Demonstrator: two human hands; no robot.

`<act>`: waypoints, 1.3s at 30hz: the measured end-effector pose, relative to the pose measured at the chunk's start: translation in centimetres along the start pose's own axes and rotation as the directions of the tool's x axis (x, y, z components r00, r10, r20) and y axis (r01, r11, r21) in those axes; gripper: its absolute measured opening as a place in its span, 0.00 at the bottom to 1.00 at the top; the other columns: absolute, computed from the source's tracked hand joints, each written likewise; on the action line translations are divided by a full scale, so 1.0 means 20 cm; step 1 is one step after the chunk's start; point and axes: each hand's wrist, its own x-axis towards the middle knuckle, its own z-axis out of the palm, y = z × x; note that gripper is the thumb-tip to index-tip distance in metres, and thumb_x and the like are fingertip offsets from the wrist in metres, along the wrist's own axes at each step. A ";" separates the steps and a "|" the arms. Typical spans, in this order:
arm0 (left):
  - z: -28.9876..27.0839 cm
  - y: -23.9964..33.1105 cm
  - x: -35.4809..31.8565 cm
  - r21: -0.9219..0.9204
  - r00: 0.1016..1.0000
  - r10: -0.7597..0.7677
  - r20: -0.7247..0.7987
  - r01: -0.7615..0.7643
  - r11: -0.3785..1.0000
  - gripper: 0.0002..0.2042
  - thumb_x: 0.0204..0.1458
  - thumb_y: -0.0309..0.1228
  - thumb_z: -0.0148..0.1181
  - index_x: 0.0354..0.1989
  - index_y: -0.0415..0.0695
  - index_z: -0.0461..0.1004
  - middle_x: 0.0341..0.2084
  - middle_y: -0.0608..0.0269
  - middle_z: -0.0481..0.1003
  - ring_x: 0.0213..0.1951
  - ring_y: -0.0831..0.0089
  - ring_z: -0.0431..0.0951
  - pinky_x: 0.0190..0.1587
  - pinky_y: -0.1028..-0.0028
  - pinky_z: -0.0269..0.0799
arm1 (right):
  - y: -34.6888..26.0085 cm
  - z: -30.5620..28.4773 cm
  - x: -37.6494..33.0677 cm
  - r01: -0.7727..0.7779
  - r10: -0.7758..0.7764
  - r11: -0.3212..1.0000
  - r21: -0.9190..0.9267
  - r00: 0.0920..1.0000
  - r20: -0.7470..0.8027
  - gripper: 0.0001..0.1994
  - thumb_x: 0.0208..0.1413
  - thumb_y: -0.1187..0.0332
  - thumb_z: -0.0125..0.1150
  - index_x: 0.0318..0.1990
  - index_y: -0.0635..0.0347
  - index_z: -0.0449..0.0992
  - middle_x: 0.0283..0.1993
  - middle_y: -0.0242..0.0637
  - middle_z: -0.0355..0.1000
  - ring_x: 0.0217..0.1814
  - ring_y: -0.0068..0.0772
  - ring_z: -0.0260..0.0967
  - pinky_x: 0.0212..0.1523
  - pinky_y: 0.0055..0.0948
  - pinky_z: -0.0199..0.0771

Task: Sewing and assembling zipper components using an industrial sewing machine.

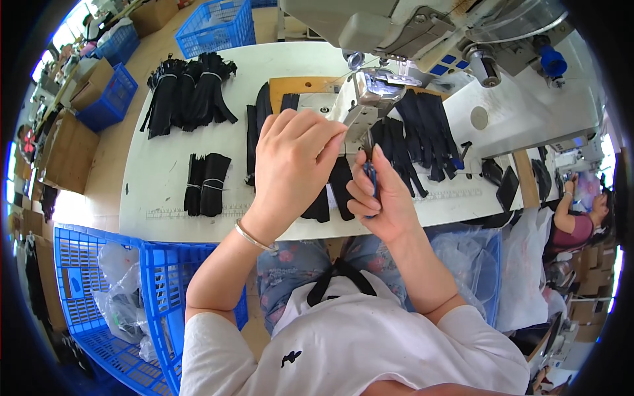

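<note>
A garment workshop floor: an industrial sewing machine (422,33) stands on a white worktable (165,165) with ruler strips along its front edge, where tied bundles of black fabric pieces (188,92) lie. Blue plastic crates (99,297) and cardboard boxes (66,152) crowd the floor around it, and another person (581,218) sits at a neighbouring station to the right.

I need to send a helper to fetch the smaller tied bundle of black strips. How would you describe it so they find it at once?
Start at the white worktable in front of the sewing machine. On its left half lie two groups of black strips: the small bundle sits near the front edge, just left of the left hand. Unlike the big fanned bundles toward the far edge, it is short, compact and upright.
</note>
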 end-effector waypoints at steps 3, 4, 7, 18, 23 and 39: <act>0.02 0.02 0.06 0.021 0.996 0.006 -0.086 -0.004 1.000 0.03 0.43 0.25 0.64 0.27 0.44 0.77 0.26 0.67 0.73 0.34 0.66 0.72 0.39 0.68 0.65 | -0.02 0.00 0.00 0.054 -0.055 0.998 -0.039 0.998 -0.021 0.15 0.65 0.55 0.45 0.41 0.57 0.70 0.18 0.24 0.60 0.13 0.13 0.46 0.13 0.15 0.45; 0.03 0.02 0.09 0.020 0.991 0.012 -0.130 -0.009 1.000 0.04 0.43 0.24 0.64 0.29 0.44 0.78 0.27 0.65 0.74 0.35 0.64 0.73 0.39 0.68 0.66 | -0.03 -0.01 0.00 0.072 -0.073 0.997 -0.036 0.997 -0.024 0.16 0.65 0.55 0.44 0.42 0.58 0.69 0.19 0.24 0.60 0.13 0.13 0.46 0.13 0.15 0.45; 0.09 0.03 0.16 0.025 0.962 0.036 -0.270 -0.030 0.999 0.04 0.43 0.25 0.64 0.29 0.44 0.78 0.27 0.65 0.75 0.37 0.64 0.74 0.41 0.67 0.66 | -0.04 -0.02 0.00 0.083 -0.084 0.995 -0.060 0.996 -0.020 0.17 0.65 0.54 0.43 0.43 0.59 0.68 0.19 0.25 0.60 0.13 0.14 0.46 0.14 0.15 0.45; 0.19 0.04 0.25 0.204 0.892 0.103 -0.440 -0.013 0.979 0.04 0.42 0.28 0.65 0.27 0.47 0.78 0.26 0.70 0.73 0.39 0.66 0.73 0.47 0.63 0.63 | -0.01 -0.11 -0.06 0.033 -0.033 0.999 -0.005 0.998 -0.060 0.18 0.66 0.54 0.41 0.46 0.60 0.67 0.21 0.25 0.59 0.15 0.14 0.47 0.16 0.17 0.47; 0.18 0.04 0.25 0.326 0.888 0.159 -0.430 -0.012 0.945 0.05 0.41 0.27 0.66 0.27 0.49 0.78 0.26 0.71 0.74 0.39 0.67 0.73 0.47 0.66 0.63 | -0.01 -0.11 -0.06 0.047 -0.048 0.999 -0.026 0.997 -0.068 0.18 0.66 0.53 0.41 0.46 0.59 0.66 0.22 0.25 0.59 0.15 0.14 0.47 0.16 0.17 0.47; 0.19 0.03 0.24 0.374 0.868 0.236 -0.437 -0.064 0.925 0.09 0.35 0.28 0.63 0.29 0.46 0.76 0.28 0.70 0.72 0.43 0.63 0.72 0.53 0.53 0.60 | 0.00 -0.09 -0.09 0.087 -0.089 0.996 -0.032 0.994 -0.070 0.20 0.66 0.52 0.41 0.47 0.62 0.66 0.22 0.25 0.58 0.16 0.14 0.46 0.16 0.16 0.47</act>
